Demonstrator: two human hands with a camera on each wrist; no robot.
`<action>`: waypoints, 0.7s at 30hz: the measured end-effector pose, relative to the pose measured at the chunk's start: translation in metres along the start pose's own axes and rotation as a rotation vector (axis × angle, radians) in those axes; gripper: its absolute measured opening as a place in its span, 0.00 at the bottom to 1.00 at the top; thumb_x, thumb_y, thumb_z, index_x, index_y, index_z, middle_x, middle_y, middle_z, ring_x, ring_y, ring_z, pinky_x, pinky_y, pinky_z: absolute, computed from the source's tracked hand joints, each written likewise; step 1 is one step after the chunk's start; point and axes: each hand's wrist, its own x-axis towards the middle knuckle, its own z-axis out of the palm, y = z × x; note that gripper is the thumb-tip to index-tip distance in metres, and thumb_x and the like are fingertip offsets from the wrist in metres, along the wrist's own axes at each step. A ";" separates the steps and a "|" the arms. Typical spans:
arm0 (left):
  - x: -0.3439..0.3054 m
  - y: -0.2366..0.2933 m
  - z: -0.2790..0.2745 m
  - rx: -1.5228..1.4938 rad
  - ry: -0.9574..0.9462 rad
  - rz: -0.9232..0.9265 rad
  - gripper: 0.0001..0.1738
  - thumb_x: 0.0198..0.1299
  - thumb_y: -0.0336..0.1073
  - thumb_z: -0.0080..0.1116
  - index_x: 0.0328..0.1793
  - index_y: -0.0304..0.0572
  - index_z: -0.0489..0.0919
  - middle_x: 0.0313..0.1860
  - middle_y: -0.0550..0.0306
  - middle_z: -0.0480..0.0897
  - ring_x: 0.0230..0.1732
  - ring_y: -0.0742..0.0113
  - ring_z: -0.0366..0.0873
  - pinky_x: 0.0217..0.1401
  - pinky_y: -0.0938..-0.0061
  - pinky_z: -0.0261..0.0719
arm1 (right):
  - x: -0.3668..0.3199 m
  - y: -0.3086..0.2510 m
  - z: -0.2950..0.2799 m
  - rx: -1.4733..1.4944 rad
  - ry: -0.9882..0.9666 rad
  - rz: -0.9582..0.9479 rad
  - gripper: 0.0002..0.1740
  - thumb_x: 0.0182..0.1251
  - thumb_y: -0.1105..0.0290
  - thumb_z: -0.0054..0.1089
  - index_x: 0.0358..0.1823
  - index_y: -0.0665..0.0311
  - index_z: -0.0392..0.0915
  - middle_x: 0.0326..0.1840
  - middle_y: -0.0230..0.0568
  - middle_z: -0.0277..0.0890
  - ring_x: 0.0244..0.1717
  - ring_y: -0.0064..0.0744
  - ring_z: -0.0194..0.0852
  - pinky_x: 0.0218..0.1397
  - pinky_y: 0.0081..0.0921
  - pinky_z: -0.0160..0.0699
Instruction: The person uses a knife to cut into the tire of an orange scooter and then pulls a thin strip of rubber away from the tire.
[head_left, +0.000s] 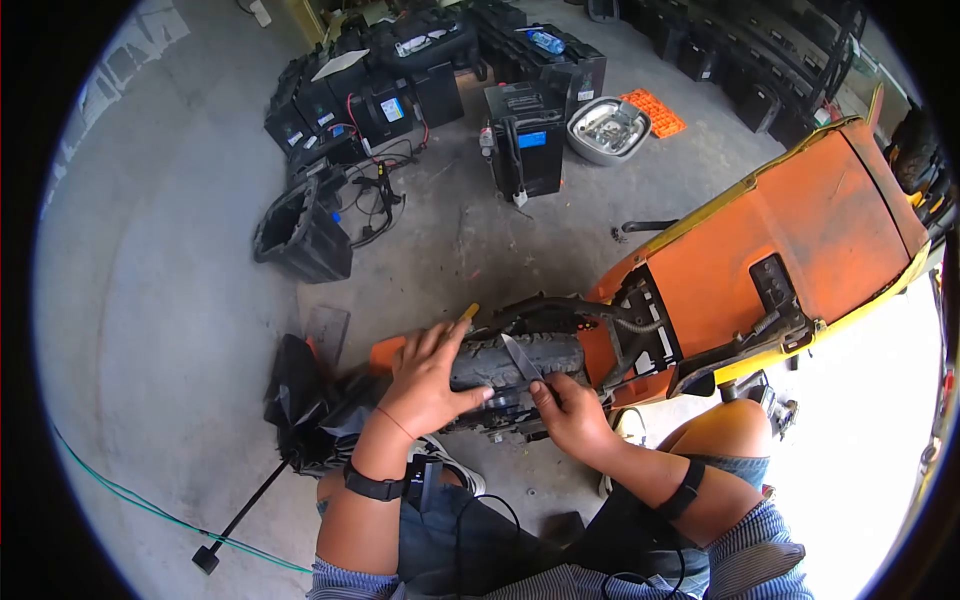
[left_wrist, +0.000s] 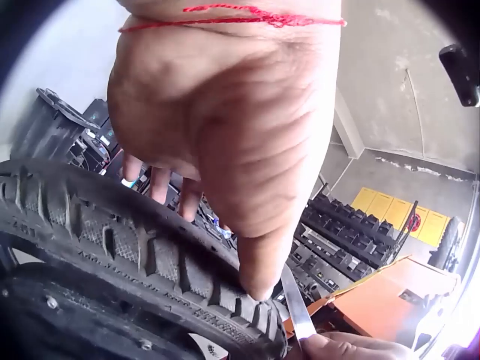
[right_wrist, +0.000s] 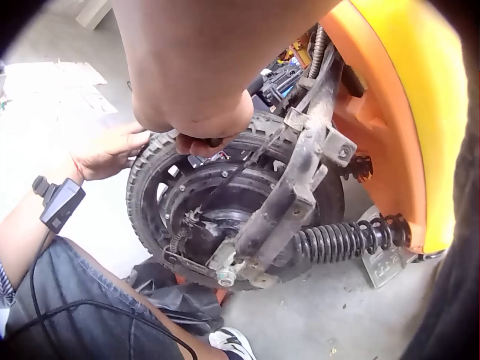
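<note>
A treaded black tire [head_left: 478, 366] on a wheel [right_wrist: 217, 202] lies between the knees, joined to the frame of an orange vehicle [head_left: 790, 220]. The left hand [head_left: 428, 378] rests over the tire with its fingers spread; its thumb touches the tread in the left wrist view [left_wrist: 259, 277]. The right hand [head_left: 575, 415] grips the dark handle of a knife-like tool, its flat metal blade [head_left: 520, 356] lying across the tire. In the left wrist view the blade [left_wrist: 298, 304] is close to the left thumb. The right palm hides most of the handle.
Black batteries [head_left: 525, 140] and cases stand at the back, near a metal basin [head_left: 608, 130] and an orange tray [head_left: 653, 113]. An empty black bin [head_left: 305, 235] is at the left. Black plastic [head_left: 300, 405] lies beside the wheel. A coil spring [right_wrist: 345, 238] sits beside it.
</note>
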 end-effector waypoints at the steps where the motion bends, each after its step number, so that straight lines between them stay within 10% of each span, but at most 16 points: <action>1: 0.001 0.001 0.006 0.008 0.021 0.001 0.50 0.53 0.54 0.74 0.79 0.44 0.65 0.74 0.41 0.69 0.75 0.40 0.64 0.77 0.50 0.61 | 0.002 0.001 0.000 -0.036 -0.003 0.026 0.17 0.77 0.59 0.58 0.39 0.68 0.78 0.25 0.61 0.78 0.31 0.63 0.82 0.33 0.46 0.77; 8: 0.011 0.020 0.039 0.253 0.297 0.137 0.38 0.50 0.66 0.70 0.58 0.45 0.82 0.47 0.56 0.84 0.51 0.55 0.81 0.55 0.58 0.73 | 0.002 0.008 0.001 -0.051 0.108 0.076 0.20 0.76 0.56 0.60 0.36 0.69 0.78 0.22 0.60 0.77 0.27 0.59 0.82 0.30 0.44 0.76; 21: 0.006 0.001 0.038 0.087 0.421 0.166 0.36 0.44 0.63 0.77 0.52 0.45 0.87 0.46 0.57 0.88 0.47 0.56 0.85 0.52 0.63 0.82 | 0.002 -0.002 -0.004 0.059 0.159 0.036 0.19 0.77 0.59 0.60 0.37 0.71 0.77 0.22 0.44 0.76 0.24 0.27 0.71 0.29 0.32 0.71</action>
